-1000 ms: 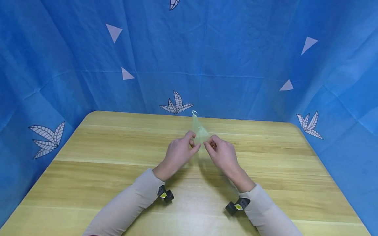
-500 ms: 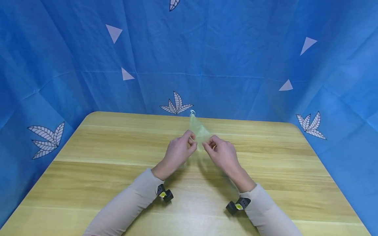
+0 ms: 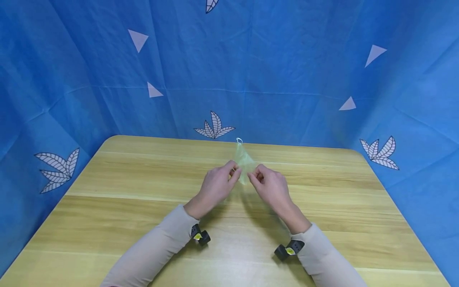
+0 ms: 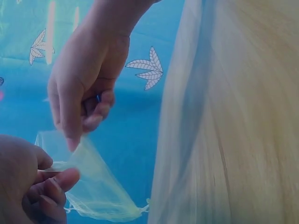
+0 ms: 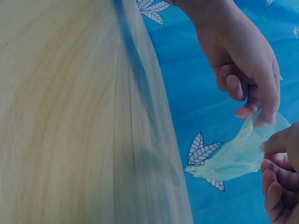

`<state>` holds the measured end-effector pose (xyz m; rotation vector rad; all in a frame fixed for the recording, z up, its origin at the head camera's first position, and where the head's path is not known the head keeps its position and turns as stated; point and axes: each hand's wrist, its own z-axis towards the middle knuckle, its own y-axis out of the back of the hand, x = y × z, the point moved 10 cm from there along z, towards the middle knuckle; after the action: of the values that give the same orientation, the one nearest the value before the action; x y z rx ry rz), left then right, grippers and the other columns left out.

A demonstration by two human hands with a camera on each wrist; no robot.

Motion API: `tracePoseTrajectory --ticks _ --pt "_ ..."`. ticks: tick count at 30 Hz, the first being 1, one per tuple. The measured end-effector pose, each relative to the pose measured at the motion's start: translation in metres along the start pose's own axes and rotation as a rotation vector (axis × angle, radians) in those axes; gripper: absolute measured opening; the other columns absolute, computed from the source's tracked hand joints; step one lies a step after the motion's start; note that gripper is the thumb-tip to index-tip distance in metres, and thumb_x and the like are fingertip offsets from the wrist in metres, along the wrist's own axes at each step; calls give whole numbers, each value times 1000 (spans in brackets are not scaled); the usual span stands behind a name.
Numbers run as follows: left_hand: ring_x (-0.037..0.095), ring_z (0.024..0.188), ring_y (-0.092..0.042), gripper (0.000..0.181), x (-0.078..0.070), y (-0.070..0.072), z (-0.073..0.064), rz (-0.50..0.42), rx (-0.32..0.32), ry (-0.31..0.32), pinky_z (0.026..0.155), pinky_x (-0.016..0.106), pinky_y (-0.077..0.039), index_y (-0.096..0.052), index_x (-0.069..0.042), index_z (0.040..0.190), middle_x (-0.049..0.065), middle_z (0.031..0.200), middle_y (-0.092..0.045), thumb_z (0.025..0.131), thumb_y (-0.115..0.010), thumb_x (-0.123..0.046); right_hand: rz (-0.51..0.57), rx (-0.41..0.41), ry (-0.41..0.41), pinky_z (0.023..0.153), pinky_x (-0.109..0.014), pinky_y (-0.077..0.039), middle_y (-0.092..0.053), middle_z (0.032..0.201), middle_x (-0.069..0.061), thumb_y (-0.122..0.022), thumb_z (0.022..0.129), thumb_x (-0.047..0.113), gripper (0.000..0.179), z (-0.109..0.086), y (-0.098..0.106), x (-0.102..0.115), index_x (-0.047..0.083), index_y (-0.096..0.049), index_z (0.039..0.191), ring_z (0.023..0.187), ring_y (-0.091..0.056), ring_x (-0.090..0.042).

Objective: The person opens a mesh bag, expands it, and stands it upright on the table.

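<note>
A sheer pale yellow-green drawstring pouch (image 3: 245,159) hangs between the two hands above the middle of the table. My left hand (image 3: 216,181) pinches one side of it between thumb and fingers. On the other side, my right hand (image 3: 270,183) pinches its edge with thumb and index finger. The pouch's corded end, with a thin pale loop (image 3: 239,140), points toward the back. In the left wrist view the mesh of the pouch (image 4: 105,182) spreads to a point with knotted cord at the corners. The right wrist view shows the pouch (image 5: 236,156) stretched between both hands' fingertips.
The wooden table (image 3: 125,223) has rounded back corners. A blue curtain (image 3: 269,71) with white leaf and triangle prints stands close around its back and sides. Each sleeved wrist wears a strap with a small black camera (image 3: 282,253).
The pouch's corded tip has swayed left, then back right and slightly lower. The left thumb has shifted up closer to its index finger. The right hand has stayed nearly still.
</note>
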<state>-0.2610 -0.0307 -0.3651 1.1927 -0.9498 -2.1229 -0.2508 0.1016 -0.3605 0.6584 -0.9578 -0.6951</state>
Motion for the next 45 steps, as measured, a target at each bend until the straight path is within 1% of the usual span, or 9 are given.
tracePoseTrajectory --ticks 5,10,16,23,32,34,39,42,45 --pt "8 48 -43 14 -6 2 -2 63 -47 -80 50 25 -40 -61 -13 91 -5 72 -63 101 -56 -22 3 -19 1 51 -31 -41 -56 63 6 -65 96 27 20 0 1 0 13 -61 81 51 -48 -10" --pt "8 49 -43 15 -7 3 -3 80 -64 -95 50 25 -40 -61 -12 91 -7 67 -57 101 -56 -22 41 -30 -19 55 -33 -46 -66 76 3 -56 101 29 21 0 2 -1 11 -67 98 56 -54 -9" --pt "7 47 -42 15 -12 5 -3 102 -82 -124 48 25 -39 -60 -12 88 -5 68 -60 100 -58 -21 -8 -82 37 52 -30 -42 -63 69 5 -63 97 22 15 -1 7 4 12 -67 86 52 -48 -7" --pt "6 47 -42 17 -14 8 -3 112 -111 -142 45 22 -36 -61 -12 86 -7 67 -59 99 -57 -22 -73 -150 110 48 -30 -40 -55 62 5 -67 93 18 19 -3 13 12 13 -61 76 49 -46 -8" --pt "6 48 -42 16 -13 11 -3 129 -138 -143 45 22 -36 -64 -12 87 -8 65 -56 99 -58 -22 -114 -186 94 48 -32 -40 -56 63 5 -68 92 17 17 -2 18 8 13 -60 77 50 -47 -10" --pt "6 47 -41 15 -14 11 -4 133 -146 -153 44 22 -36 -64 -12 88 -8 65 -57 99 -58 -20 -95 -169 81 49 -31 -41 -58 65 4 -68 92 20 17 -1 17 7 14 -60 79 51 -48 -10" --pt "4 45 -39 12 -15 13 -5 137 -179 -176 42 21 -34 -64 -10 89 -6 67 -60 98 -59 -17 -26 -43 3 53 -31 -43 -64 71 5 -68 93 34 22 2 4 1 14 -61 85 55 -52 -7" --pt "4 44 -38 12 -14 14 -6 135 -193 -180 42 20 -33 -64 -10 89 -5 67 -61 98 -59 -17 -10 8 -12 55 -31 -44 -63 69 7 -67 93 32 21 1 -2 -1 14 -62 84 56 -54 -7" --pt "4 44 -39 12 -13 15 -6 121 -195 -175 41 19 -33 -65 -9 90 -5 67 -61 98 -59 -16 -3 5 -19 54 -31 -44 -60 67 7 -65 95 26 17 0 -1 -3 14 -63 83 55 -53 -8"
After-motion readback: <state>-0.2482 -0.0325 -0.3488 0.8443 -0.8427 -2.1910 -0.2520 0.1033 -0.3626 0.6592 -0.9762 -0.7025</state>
